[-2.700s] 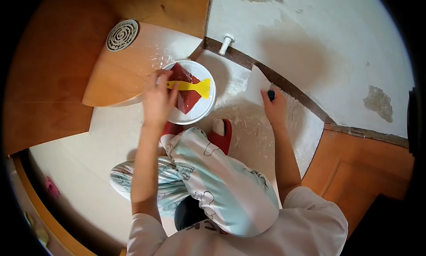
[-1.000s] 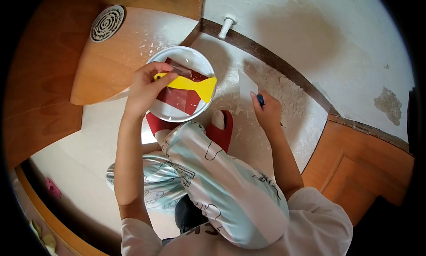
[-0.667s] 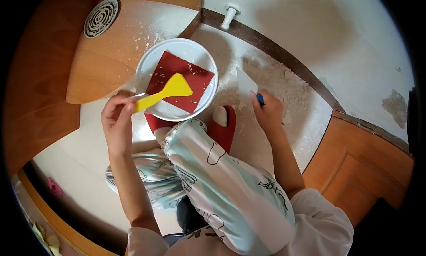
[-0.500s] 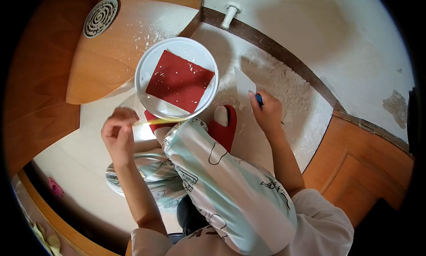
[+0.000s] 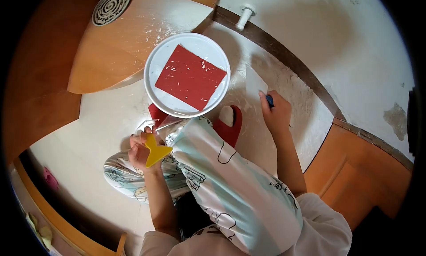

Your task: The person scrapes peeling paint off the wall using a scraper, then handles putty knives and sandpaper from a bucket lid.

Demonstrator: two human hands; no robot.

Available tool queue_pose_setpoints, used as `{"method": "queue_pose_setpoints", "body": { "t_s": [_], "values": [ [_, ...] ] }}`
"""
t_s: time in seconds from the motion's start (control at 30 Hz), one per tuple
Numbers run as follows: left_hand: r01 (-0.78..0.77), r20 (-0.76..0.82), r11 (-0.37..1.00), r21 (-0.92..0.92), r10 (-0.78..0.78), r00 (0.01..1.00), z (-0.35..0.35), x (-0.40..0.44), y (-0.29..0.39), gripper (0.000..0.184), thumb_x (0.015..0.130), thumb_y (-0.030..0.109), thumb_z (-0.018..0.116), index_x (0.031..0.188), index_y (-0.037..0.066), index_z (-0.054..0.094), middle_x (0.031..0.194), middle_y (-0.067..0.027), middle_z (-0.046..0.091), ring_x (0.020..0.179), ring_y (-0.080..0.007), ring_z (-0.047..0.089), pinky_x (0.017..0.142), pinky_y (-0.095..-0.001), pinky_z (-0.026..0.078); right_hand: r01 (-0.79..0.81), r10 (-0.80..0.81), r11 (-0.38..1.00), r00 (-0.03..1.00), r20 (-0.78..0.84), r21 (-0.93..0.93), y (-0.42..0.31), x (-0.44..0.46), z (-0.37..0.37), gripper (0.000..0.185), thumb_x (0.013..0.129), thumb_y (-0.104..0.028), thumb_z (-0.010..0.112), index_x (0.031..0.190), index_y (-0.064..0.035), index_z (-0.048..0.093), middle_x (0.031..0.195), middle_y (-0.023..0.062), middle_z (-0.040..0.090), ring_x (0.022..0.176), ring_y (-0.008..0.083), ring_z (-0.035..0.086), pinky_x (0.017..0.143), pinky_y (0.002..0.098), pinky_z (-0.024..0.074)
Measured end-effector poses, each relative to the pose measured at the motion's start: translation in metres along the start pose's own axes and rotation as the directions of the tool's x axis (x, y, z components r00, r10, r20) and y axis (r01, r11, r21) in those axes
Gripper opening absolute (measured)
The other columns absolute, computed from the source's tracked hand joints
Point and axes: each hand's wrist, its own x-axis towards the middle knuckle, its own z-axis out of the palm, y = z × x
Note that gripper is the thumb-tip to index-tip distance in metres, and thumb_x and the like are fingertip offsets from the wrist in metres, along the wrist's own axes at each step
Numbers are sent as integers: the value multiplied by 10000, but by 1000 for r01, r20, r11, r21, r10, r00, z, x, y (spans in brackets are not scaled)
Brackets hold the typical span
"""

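- Pinching the yellow scraper (image 5: 157, 155), the left hand's (image 5: 139, 155) fingers hold it beside the trouser leg (image 5: 208, 149); a loose grip could let it drop.
- Right hand (image 5: 278, 112) fingers wrap the handle of the putty knife (image 5: 256, 84), blade out over the floor (image 5: 253, 123); a careless swing could nick the red slipper (image 5: 229, 135).
- Red sheet (image 5: 191, 77) lies apparently loose on the white tub (image 5: 168, 101); a knock could shift it and scatter its flakes (image 5: 187, 97).
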Motion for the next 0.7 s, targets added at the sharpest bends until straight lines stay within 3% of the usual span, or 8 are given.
{"method": "queue_pose_setpoints", "body": {
  "t_s": [0.2, 0.23, 0.33, 0.43, 0.53, 0.57, 0.67, 0.7],
  "values": [
    [-21, -124, 980, -196, -4, 992, -6, 4, -21, 161, 750, 238, 530, 774, 80, 502, 708, -50, 475, 886, -235, 468, 1030, -423, 239, -17, 17, 1000, 1000, -5, 6, -11, 4, -8, 173, 777, -156, 640, 697, -43, 536, 543, 121, 508, 456, 271, 496, 425, 333, 372],
    [-3, -27, 977, -213, -2, 1000, -10, 8, -21, 174, 796, 250, 511, 832, 80, 497, 651, -39, 457, 854, -225, 477, 1024, -417, 246, -18, 18, 1000, 1000, -9, 15, -12, 4, -9, 170, 777, -154, 641, 700, -43, 537, 543, 121, 508, 454, 270, 496, 425, 332, 372],
    [-19, -71, 954, -300, -2, 997, -19, 11, -14, 199, 847, 268, 477, 902, 78, 493, 620, -36, 452, 846, -208, 481, 1012, -424, 250, -11, 12, 999, 1000, -22, 38, -15, 4, -13, 164, 777, -151, 643, 705, -44, 541, 542, 119, 506, 450, 263, 492, 423, 328, 369],
    [-51, -205, 964, 260, 107, 973, -49, 20, 8, 159, 890, 185, 444, 937, 46, 508, 688, -41, 504, 769, -163, 503, 901, -374, 361, 15, -12, 998, 999, -45, 64, -21, 6, -14, 166, 776, -149, 645, 700, -45, 541, 537, 117, 500, 444, 255, 484, 418, 327, 362],
    [-141, -143, 585, 798, 412, 900, -23, 40, 29, 83, 875, 69, 475, 878, 9, 532, 784, -62, 554, 760, -135, 524, 779, -285, 430, 10, -5, 996, 998, -58, 83, -26, 5, -13, 173, 776, -148, 644, 689, -46, 535, 535, 115, 494, 438, 250, 474, 416, 327, 356],
    [-190, -64, 512, 838, 439, 896, -3, 50, 37, 45, 844, 25, 514, 835, -4, 548, 827, -75, 575, 797, -135, 536, 767, -262, 436, 7, -3, 997, 999, -52, 75, -27, 4, -11, 176, 776, -149, 643, 685, -46, 534, 534, 113, 493, 437, 249, 471, 417, 326, 355],
    [-297, 231, 153, 942, 344, 910, 71, 81, 31, 111, 797, 40, 567, 897, -9, 573, 830, -83, 598, 814, -156, 559, 781, -277, 441, 23, -21, 997, 999, -36, 76, -31, 4, -11, 184, 782, -161, 642, 691, -34, 543, 529, 118, 484, 426, 236, 447, 422, 309, 349],
    [-364, 344, 31, 931, 258, 903, 95, 88, 23, 188, 765, 78, 607, 932, -2, 577, 880, -117, 599, 831, -223, 574, 768, -306, 451, 30, -27, 996, 999, -34, 80, -32, 4, -12, 188, 785, -167, 641, 697, -28, 549, 527, 120, 480, 421, 230, 436, 424, 301, 347]
  ]
}}
